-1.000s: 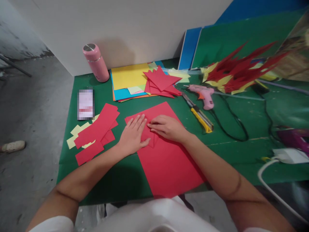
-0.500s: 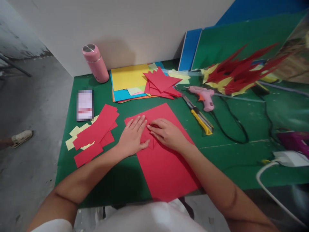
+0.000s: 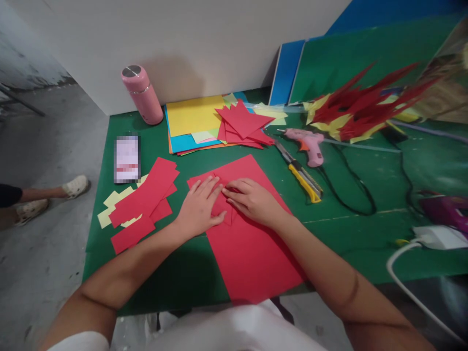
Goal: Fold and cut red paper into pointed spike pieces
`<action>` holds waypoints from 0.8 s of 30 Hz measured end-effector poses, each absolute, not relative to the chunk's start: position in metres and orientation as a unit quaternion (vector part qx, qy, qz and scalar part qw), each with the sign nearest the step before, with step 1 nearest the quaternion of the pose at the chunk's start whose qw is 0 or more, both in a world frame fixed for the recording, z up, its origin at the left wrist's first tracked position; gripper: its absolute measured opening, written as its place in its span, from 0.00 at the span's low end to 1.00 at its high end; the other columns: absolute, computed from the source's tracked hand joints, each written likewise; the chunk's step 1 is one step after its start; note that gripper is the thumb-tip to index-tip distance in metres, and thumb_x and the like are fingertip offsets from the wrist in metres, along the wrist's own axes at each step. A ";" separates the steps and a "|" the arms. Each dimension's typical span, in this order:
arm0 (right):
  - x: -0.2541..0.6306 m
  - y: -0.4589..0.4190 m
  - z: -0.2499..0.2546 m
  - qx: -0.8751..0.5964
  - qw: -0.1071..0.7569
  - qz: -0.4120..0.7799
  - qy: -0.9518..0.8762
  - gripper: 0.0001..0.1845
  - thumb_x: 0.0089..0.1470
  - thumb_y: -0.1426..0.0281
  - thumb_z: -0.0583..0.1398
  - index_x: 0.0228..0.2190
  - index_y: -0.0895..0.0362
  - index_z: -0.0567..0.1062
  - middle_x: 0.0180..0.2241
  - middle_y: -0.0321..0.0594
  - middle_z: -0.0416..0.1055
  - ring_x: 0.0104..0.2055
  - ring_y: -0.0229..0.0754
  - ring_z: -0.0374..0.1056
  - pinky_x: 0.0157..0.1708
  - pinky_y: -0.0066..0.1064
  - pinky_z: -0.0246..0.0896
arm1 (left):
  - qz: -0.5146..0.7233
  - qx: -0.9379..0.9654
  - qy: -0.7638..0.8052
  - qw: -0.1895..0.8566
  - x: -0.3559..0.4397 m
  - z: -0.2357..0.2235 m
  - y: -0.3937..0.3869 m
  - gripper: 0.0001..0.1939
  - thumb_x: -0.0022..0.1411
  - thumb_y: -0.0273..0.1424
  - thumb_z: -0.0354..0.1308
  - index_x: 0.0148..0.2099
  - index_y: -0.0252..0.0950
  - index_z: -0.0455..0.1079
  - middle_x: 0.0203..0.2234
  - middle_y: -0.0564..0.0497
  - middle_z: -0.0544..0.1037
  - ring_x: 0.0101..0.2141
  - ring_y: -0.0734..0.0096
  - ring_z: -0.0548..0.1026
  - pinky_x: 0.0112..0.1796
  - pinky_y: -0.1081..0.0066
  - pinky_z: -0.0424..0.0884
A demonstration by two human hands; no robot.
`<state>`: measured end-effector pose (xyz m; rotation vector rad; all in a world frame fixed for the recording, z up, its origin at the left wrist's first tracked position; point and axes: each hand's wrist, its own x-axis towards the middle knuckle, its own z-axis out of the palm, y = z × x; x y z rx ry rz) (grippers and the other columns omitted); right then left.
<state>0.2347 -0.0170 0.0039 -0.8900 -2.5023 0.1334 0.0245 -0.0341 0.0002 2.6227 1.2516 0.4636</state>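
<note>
A large sheet of red paper lies slanted on the table in front of me. On its upper left part rests a smaller piece of red paper, partly covered by my hands. My left hand lies flat over the small piece, fingers stretched out and thumb apart. From the other side, my right hand pinches an edge of that piece between thumb and fingers. The exact fold under the fingertips is hidden. Left of my hands is a loose pile of red paper strips over yellow slips.
Behind the sheet are stacked coloured papers with red pointed cut-outs. A yellow utility knife and pink glue gun lie to the right. A pink flask, a phone and a red-yellow paper flame stand around.
Both hands stay almost in the same place on the small red paper. At the far left, another person's second shoe and leg have come into view on the floor.
</note>
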 end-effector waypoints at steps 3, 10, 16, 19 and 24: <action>0.235 -0.017 0.003 -0.324 0.241 0.051 -0.913 0.16 0.65 0.71 0.53 0.44 0.63 0.79 0.42 0.54 0.75 0.44 0.49 0.70 0.44 0.43 0.71 | 0.162 0.885 0.422 0.111 0.025 -0.001 -0.034 0.31 0.63 0.38 0.57 0.64 0.27 0.61 0.64 0.34 0.63 0.65 0.50 0.60 0.64 0.50 0.55; 0.236 -0.017 0.003 -0.332 0.230 0.075 -0.912 0.17 0.66 0.70 0.52 0.46 0.60 0.79 0.43 0.53 0.75 0.46 0.50 0.69 0.45 0.46 0.71 | 0.174 0.883 0.419 0.120 0.025 -0.001 -0.034 0.30 0.62 0.37 0.58 0.63 0.27 0.61 0.64 0.33 0.63 0.65 0.50 0.61 0.64 0.49 0.55; 0.237 -0.015 0.003 -0.322 0.242 0.071 -0.913 0.16 0.65 0.71 0.53 0.45 0.61 0.79 0.43 0.52 0.75 0.45 0.49 0.70 0.44 0.44 0.72 | 0.169 0.881 0.422 0.133 0.025 0.001 -0.034 0.23 0.62 0.36 0.58 0.57 0.30 0.65 0.64 0.34 0.64 0.65 0.50 0.60 0.64 0.49 0.56; 0.238 -0.014 0.003 -0.315 0.243 0.060 -0.916 0.15 0.65 0.72 0.54 0.44 0.62 0.79 0.42 0.52 0.76 0.45 0.49 0.70 0.44 0.44 0.72 | 0.168 0.882 0.420 0.130 0.024 0.001 -0.034 0.21 0.62 0.36 0.58 0.55 0.31 0.66 0.64 0.34 0.64 0.65 0.50 0.60 0.63 0.48 0.56; 0.237 -0.015 0.004 -0.322 0.237 0.060 -0.914 0.16 0.66 0.71 0.53 0.45 0.60 0.79 0.42 0.52 0.76 0.45 0.49 0.70 0.44 0.45 0.72 | 0.159 0.882 0.424 0.129 0.024 0.002 -0.033 0.23 0.62 0.37 0.58 0.56 0.31 0.65 0.65 0.35 0.62 0.65 0.50 0.60 0.64 0.49 0.56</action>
